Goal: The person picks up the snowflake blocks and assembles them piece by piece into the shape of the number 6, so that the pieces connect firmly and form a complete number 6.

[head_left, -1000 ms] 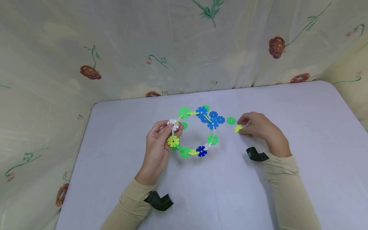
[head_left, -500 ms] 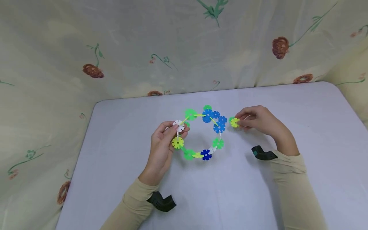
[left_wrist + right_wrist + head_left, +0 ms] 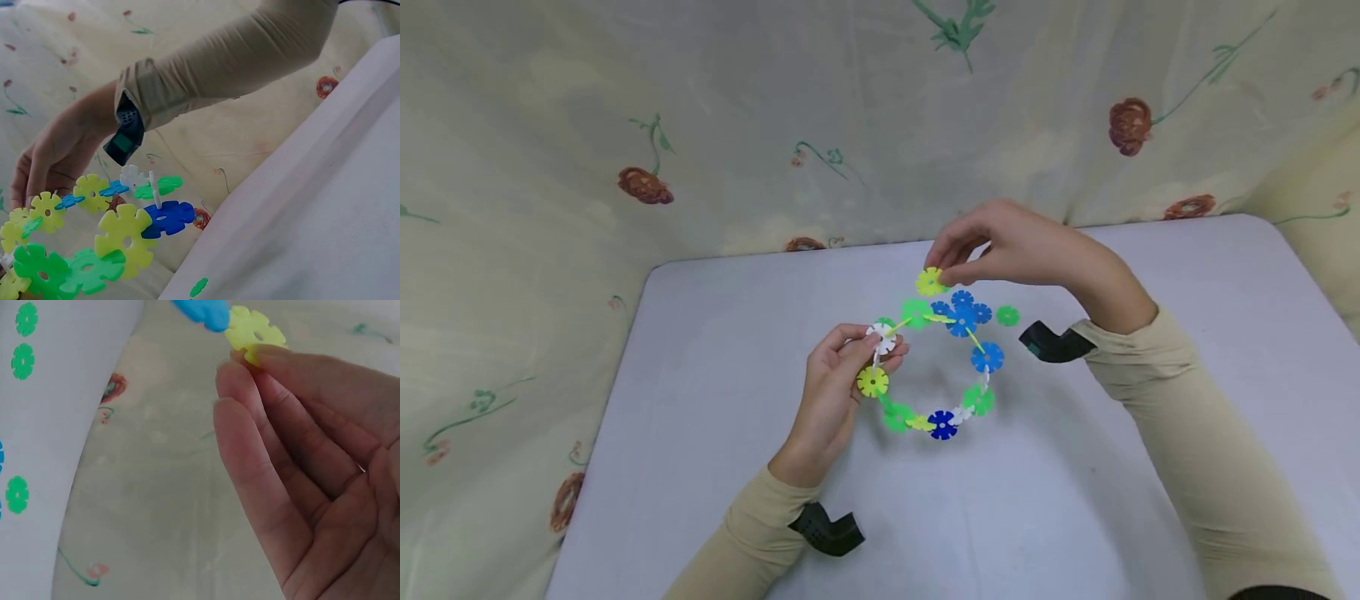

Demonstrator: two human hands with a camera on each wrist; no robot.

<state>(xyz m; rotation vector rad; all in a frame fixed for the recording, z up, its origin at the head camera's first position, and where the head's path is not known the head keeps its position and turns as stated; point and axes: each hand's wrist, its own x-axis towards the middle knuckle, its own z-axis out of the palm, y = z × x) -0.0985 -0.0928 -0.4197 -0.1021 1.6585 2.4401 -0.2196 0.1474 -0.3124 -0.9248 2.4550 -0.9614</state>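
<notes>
My left hand holds a ring of linked plastic snowflake discs, pinching a white disc at its left side. Yellow, green, white and blue discs make up the ring, with a dark blue disc at the near side. Raised over the ring's far side, my right hand pinches a yellow snowflake disc between thumb and fingertips. In the right wrist view a blue disc adjoins that yellow disc; whether they are joined I cannot tell. The left wrist view shows the ring's discs, including a yellow disc, up close.
Several loose discs lie on the white table behind the ring, among them a blue disc and a green disc. A flowered curtain hangs beyond the far edge. Each sleeve carries a black wrist device.
My right hand has lifted the yellow disc from the table's right side and carried it left and away, over the ring's far side. The left hand and ring have shifted slightly right and nearer.
</notes>
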